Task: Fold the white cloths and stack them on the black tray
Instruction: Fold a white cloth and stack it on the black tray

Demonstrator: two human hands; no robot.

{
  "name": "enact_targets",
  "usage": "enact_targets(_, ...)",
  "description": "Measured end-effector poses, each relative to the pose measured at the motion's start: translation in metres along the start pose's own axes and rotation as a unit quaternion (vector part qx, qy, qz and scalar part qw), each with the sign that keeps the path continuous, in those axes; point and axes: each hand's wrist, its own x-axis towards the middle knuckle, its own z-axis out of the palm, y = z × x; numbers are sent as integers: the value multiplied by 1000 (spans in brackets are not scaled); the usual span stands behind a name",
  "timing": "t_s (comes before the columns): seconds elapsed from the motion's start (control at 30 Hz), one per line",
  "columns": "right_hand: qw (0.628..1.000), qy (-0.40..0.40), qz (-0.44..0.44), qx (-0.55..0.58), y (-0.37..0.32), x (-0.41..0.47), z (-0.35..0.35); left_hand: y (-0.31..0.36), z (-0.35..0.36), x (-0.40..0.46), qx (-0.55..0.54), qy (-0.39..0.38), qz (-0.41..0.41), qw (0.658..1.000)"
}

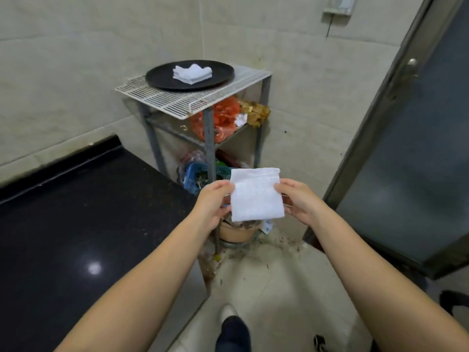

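Head view, tiled corner beside a dark countertop (76, 212): folded white cloth (256, 195) held up in mid-air, well short of the rack. Left hand (213, 201) pinching the cloth's left edge, thumb over the front; right hand (297, 199) gripping the right edge likewise, fingers curled behind. Cloth hanging as a neat near-square, top edge level, lower corners free. Farther off, on a white wire rack (177, 102): round black tray (162, 77) bearing a small stack of folded cloths (192, 73), slightly fanned at the corners. Likely light, soft and limp, prone to sagging or springing open if released at one side; no risk of breakage, little of slipping. Best taken at both side edges near the top, or flat between palm and fingers along the fold, to keep the layers together on the way to the stack.
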Motion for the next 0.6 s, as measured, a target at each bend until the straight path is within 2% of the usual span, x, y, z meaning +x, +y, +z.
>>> enact_targets(0.27,993,-72,-88,-12,-125,173,38,137,15,140,49,56,147,986)
enact_targets(0.4,988,-82,-126,-16,-183,246,58,201,19,195,52,88,171,980)
enact_targets(0.6,964,-119,-208,-112,-253,352,107,260,3,281,25,163,196,967)
